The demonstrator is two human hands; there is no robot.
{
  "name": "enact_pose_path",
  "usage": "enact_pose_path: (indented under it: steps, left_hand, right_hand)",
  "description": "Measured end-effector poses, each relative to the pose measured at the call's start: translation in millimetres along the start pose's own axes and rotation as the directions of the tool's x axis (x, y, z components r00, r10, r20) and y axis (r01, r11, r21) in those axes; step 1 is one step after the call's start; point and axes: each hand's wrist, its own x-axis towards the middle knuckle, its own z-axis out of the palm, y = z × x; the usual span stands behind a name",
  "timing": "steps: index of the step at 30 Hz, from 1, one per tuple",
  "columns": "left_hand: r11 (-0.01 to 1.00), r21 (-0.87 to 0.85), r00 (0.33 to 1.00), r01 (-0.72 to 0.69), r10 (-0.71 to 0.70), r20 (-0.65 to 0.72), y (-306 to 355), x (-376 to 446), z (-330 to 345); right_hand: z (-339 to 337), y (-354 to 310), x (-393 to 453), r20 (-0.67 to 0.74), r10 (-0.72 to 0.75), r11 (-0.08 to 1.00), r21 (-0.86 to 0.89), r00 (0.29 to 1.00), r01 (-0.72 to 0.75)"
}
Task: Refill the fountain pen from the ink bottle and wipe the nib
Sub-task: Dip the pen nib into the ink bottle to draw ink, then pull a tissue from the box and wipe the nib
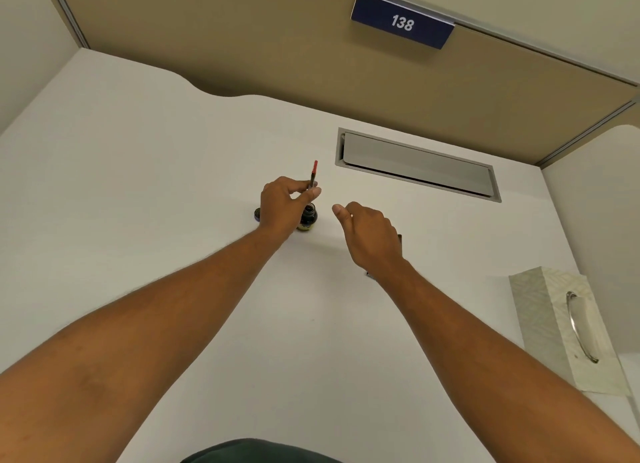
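My left hand pinches a thin pen part with a red end, held upright right above the open ink bottle. The bottle is small and dark and stands on the white desk, half hidden behind my left hand. Its dark cap lies just left of my left wrist. My right hand hovers to the right of the bottle with fingers loosely curled and nothing visible in it. A dark slim object, mostly hidden, lies on the desk under my right hand.
A tissue box with a patterned side sits at the right edge of the desk. A grey cable hatch is set into the desk behind the hands. A tan partition with a blue sign reading 138 stands at the back.
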Motion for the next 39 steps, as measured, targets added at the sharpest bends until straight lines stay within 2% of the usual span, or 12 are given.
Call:
enact_pose_path:
  steps: [6,11,15,19,24,27,32,36,39]
  left_hand:
    - [0.941,-0.272,0.975,0.2,-0.219,-0.042,13,-19,-3]
    - [0.844,-0.428,0.942,0.324,-0.33,0.064,28,-55,14]
    - [0.77,-0.472,0.902,0.43,-0.396,0.175,46,-89,45]
    - [0.743,-0.439,0.863,0.504,-0.425,0.272,64,-122,91]
    - [0.758,-0.377,0.843,0.533,-0.435,0.316,80,-157,155]
    - [0.763,-0.34,0.827,0.55,-0.439,0.351,89,-179,199]
    - [0.771,-0.291,0.803,0.567,-0.437,0.406,98,-211,260]
    - [0.779,-0.272,0.8,0.565,-0.436,0.412,102,-228,292]
    - [0.781,-0.27,0.803,0.563,-0.44,0.401,101,-235,306]
  right_hand:
    - [5,13,-38,-0.109,0.099,0.964,0.258,0.989,-0.068]
    - [6,39,-73,-0.18,0.238,0.879,0.458,0.955,-0.133]
    - [-4,74,-95,-0.222,0.359,0.816,0.546,0.907,-0.189]
    - [-20,127,-123,-0.224,0.469,0.744,0.622,0.854,-0.245]
    - [-43,207,-166,-0.233,0.553,0.709,0.636,0.8,-0.305]
    - [-59,258,-189,-0.265,0.614,0.691,0.635,0.744,-0.344]
    - [-77,335,-220,-0.394,0.625,0.751,0.54,0.673,-0.381]
    - [-81,381,-229,-0.455,0.606,0.793,0.403,0.652,-0.456]
    - [-77,403,-226,-0.452,0.586,0.81,0.318,0.672,-0.492]
